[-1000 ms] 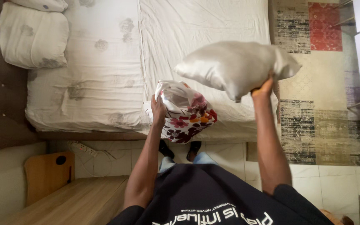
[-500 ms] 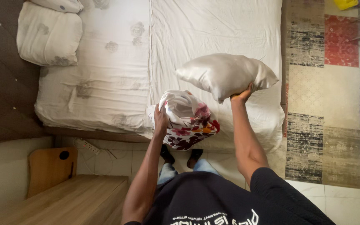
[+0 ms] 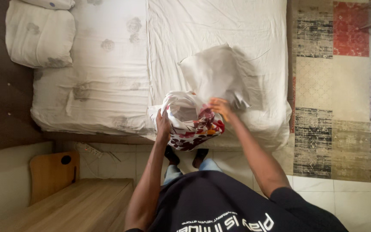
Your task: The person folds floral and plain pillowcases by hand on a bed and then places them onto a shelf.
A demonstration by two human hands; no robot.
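We see the left hand (image 3: 163,124) clenched on the floral pillowcase (image 3: 192,122), held over the bed's (image 3: 108,64) near edge. The right hand (image 3: 220,107) grips the white pillow (image 3: 217,73) just above it, touching the case's mouth.

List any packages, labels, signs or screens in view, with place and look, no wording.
No packages, labels, signs or screens show.
Only printed surface: pale lettering across the person's black shirt, bottom centre.
Nearby: floral pillowcase in the left hand, white pillow at the right hand.
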